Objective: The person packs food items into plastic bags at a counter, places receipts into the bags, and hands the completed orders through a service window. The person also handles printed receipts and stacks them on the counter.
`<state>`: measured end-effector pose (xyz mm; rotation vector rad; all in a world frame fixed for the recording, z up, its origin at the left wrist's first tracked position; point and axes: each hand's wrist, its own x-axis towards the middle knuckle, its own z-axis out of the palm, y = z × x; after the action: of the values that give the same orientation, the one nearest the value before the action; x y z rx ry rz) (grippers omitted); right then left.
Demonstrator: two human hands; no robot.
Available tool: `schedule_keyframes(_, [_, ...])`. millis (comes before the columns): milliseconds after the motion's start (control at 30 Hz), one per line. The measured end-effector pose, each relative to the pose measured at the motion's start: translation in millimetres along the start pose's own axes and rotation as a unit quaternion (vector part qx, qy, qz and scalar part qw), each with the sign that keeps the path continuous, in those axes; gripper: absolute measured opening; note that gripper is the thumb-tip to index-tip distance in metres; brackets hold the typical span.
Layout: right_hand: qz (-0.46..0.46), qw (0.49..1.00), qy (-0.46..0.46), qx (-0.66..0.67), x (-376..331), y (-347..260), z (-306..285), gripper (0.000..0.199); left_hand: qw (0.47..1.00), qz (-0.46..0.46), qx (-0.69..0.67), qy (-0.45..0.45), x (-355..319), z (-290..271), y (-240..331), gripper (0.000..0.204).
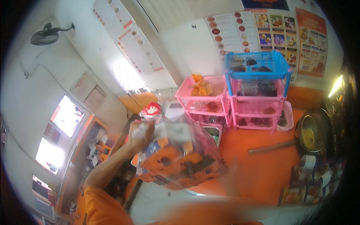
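A large clear plastic bag (pixel 180 150), filled with orange and dark packets, hangs tilted in front of me. My left hand (pixel 142 137) is closed round its gathered upper left side, the forearm coming up from an orange sleeve. At the bag's lower right is my right hand (pixel 230 176), smeared by motion; its fingers cannot be made out, nor whether it touches the plastic. Just behind the bag's top shows a red and white bundle (pixel 150 109).
Pink basket racks (pixel 202 90) and a blue-topped rack (pixel 258 65) holding packets stand on the orange counter (pixel 258 168). At right are a long-handled strainer (pixel 309 137) over a dark pan and several sealed packets (pixel 311 183). A wall fan (pixel 45 36) is upper left.
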<state>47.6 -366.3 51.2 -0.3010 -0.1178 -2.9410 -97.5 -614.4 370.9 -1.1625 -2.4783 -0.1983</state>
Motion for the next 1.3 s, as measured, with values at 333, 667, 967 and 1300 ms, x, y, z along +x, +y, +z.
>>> schedule_keyframes(333, [-0.213,0.699,0.405,-0.549,-61.4,64.0,-60.8,0.059,0.974,0.050,-0.200,-0.093,-96.9,148.3,17.6,0.019])
schedule_keyframes(667, [-0.132,0.431,0.150,-0.880,22.1,104.7,101.9,0.028,0.918,-0.108,-0.379,-0.054,-120.9,174.7,73.6,0.020])
schedule_keyframes(967, [-0.148,0.389,0.174,-0.893,12.0,131.9,84.7,0.018,0.827,-0.206,-0.516,-0.088,-147.7,134.9,61.4,0.012])
schedule_keyframes(1300, [-0.077,0.392,0.084,-0.913,18.3,104.0,96.3,0.016,0.879,-0.074,-0.455,-0.121,-159.0,152.0,44.2,0.039])
